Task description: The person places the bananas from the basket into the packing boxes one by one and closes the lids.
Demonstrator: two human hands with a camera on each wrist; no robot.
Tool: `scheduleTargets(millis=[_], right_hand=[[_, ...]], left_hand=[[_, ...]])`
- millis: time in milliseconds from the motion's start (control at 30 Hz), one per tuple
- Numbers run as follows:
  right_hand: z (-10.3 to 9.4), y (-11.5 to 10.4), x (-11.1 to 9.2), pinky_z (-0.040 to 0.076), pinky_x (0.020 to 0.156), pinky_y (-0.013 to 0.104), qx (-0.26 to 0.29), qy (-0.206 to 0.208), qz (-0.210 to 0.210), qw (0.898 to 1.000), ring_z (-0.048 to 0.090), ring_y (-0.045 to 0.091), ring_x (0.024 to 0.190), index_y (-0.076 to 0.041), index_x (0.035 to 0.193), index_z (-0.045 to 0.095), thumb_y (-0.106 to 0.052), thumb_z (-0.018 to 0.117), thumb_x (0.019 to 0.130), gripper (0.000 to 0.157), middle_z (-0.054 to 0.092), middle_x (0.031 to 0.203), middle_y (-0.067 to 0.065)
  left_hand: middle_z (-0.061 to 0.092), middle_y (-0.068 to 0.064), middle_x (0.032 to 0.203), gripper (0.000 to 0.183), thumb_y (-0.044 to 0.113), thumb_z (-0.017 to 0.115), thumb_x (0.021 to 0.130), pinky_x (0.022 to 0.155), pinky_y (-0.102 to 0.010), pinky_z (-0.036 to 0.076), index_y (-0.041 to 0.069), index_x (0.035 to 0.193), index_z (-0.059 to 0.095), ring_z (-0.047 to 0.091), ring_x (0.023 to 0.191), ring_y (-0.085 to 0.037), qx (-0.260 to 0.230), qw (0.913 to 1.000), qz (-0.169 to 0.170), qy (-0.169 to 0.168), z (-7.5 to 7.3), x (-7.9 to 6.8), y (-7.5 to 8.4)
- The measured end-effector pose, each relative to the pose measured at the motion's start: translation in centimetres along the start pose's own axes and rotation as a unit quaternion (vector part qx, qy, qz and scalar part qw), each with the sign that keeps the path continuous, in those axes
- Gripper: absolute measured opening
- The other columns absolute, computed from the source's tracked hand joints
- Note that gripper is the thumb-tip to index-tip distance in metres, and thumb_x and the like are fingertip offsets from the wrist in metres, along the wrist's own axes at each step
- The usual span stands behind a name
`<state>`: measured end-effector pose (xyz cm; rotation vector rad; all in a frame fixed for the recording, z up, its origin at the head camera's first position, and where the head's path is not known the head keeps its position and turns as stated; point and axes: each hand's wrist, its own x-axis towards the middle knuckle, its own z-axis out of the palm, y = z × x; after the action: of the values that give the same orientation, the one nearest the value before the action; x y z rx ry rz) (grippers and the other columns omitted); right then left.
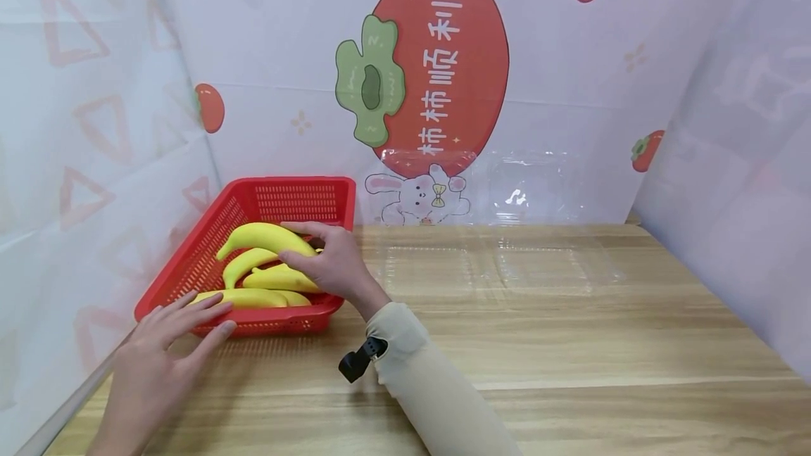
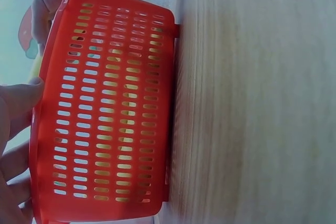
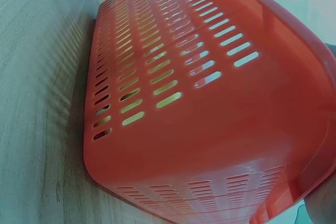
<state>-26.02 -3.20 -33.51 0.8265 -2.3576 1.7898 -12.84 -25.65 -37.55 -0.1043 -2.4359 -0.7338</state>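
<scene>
A red plastic basket point(image 1: 247, 316) stands at the left of the table with several yellow bananas point(image 1: 279, 279) lying in it. Reaching over the basket's right side, my right hand point(image 1: 332, 262) grips the right end of the top banana point(image 1: 266, 236), thumb on the near side and fingers behind. My left hand point(image 1: 161, 354) is at the near left corner, its fingers extended over the front rim beside the nearest banana point(image 1: 243, 298). In the left wrist view, the left thumb point(image 2: 26, 95) lies at the rim; the right wrist view shows mostly the slotted basket wall point(image 3: 210, 124).
Clear plastic clamshell containers stand open to the right of the basket, their bases point(image 1: 431, 269) on the wooden table point(image 1: 570, 371) and lids point(image 1: 535, 192) upright behind. A printed cloth backdrop point(image 1: 557, 55) rises at the back, with pale side curtains point(image 1: 82, 160) left and right.
</scene>
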Motion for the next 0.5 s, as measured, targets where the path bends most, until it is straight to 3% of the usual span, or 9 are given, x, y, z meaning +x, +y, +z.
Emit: scheduleTargets(millis=[200, 500], right_hand=[[-0.20, -0.06, 0.01, 0.060, 0.071, 0.018, 0.009, 0.008, 0.003, 1.000, 0.068, 0.014, 0.092, -0.017, 0.137, 0.073, -0.024, 0.081, 0.093, 0.045, 0.078, 0.120, 0.003], [-0.06, 0.26, 0.06, 0.061, 0.072, 0.018, 0.004, 0.007, -0.001, 1.000, 0.065, 0.003, 0.088, -0.018, 0.137, 0.073, -0.025, 0.082, 0.093, 0.045, 0.078, 0.121, 0.003]], left_hand=[[0.073, -0.019, 0.135, 0.049, 0.027, 0.089, 0.086, 0.131, -0.063, 0.027, 0.019, 0.133, 0.076, 0.057, 0.136, -0.048, 0.001, 0.9999, -0.004, 0.012, 0.20, -0.03, -0.06], [0.073, -0.020, 0.135, 0.051, 0.029, 0.090, 0.085, 0.126, -0.070, 0.029, 0.017, 0.133, 0.076, 0.056, 0.136, -0.048, 0.005, 0.9997, -0.021, 0.013, 0.22, -0.11, -0.35]])
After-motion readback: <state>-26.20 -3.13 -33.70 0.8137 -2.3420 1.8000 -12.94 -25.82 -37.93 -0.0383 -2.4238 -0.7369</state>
